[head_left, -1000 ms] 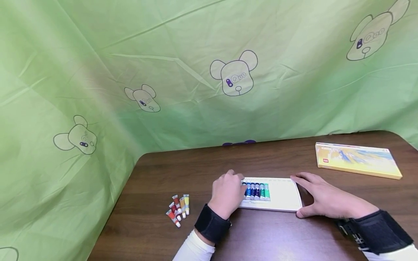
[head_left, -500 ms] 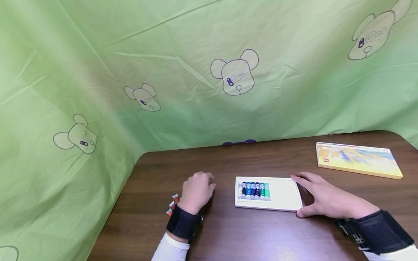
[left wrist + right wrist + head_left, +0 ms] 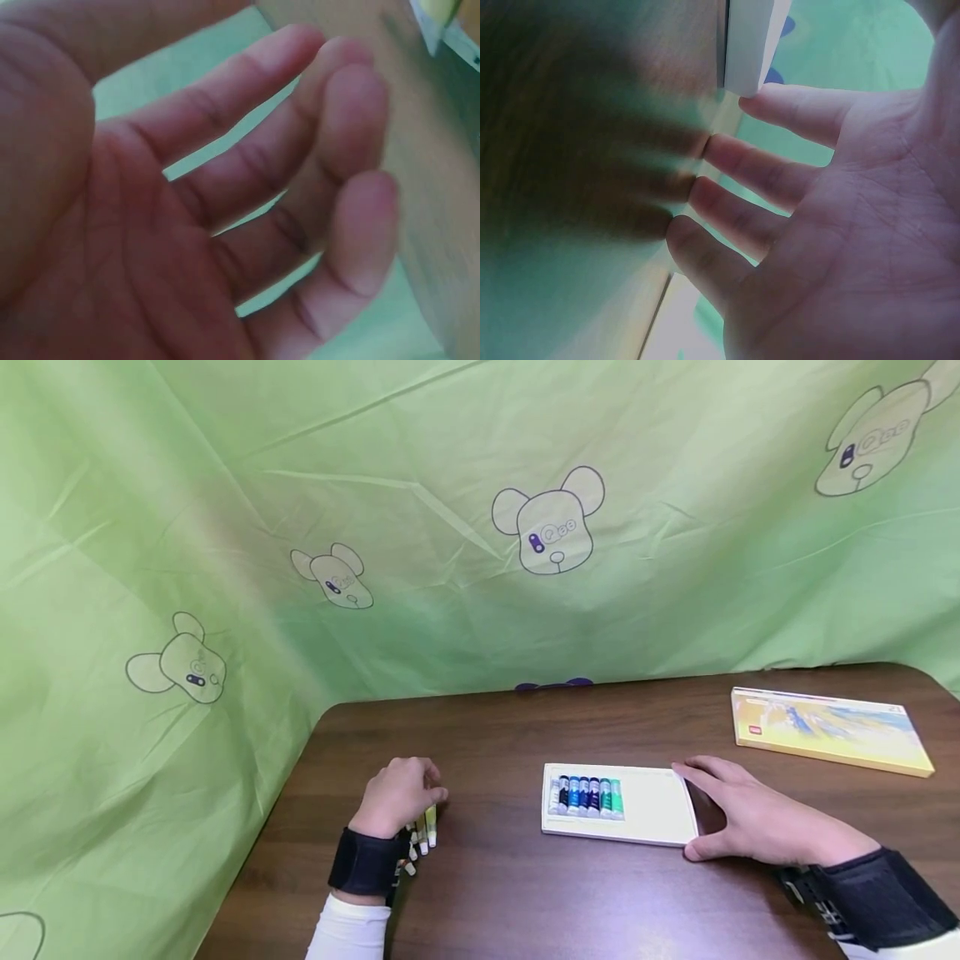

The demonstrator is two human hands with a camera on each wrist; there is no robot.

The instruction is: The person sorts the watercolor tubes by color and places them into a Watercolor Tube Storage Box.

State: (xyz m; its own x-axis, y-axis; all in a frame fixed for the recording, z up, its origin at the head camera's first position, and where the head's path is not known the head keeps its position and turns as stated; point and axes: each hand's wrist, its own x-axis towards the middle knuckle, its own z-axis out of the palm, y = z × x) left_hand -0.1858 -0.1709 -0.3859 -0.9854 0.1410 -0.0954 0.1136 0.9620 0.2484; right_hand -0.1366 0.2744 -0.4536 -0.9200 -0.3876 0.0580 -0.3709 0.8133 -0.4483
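The left hand [image 3: 396, 797], loosely bent and holding nothing, seemingly reaches for loose tubes [image 3: 431, 828] at nine o'clock from the tray [image 3: 660, 806], calling for a pinch, while the right hand [image 3: 753, 822], fingers apart, touches its three-o'clock end.

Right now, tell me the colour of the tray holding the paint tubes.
White; the tray shows best in the head view.

The table [image 3: 487, 893] showed smooth wood grain, glossy where light struck the near side. The tray [image 3: 660, 797] appeared to be smooth white plastic. The box [image 3: 840, 732] resembled smooth printed card. The curtain [image 3: 420, 527] was creased cloth, the wrist straps [image 3: 365, 862] matt fabric, the sleeve [image 3: 348, 931] smooth cloth.
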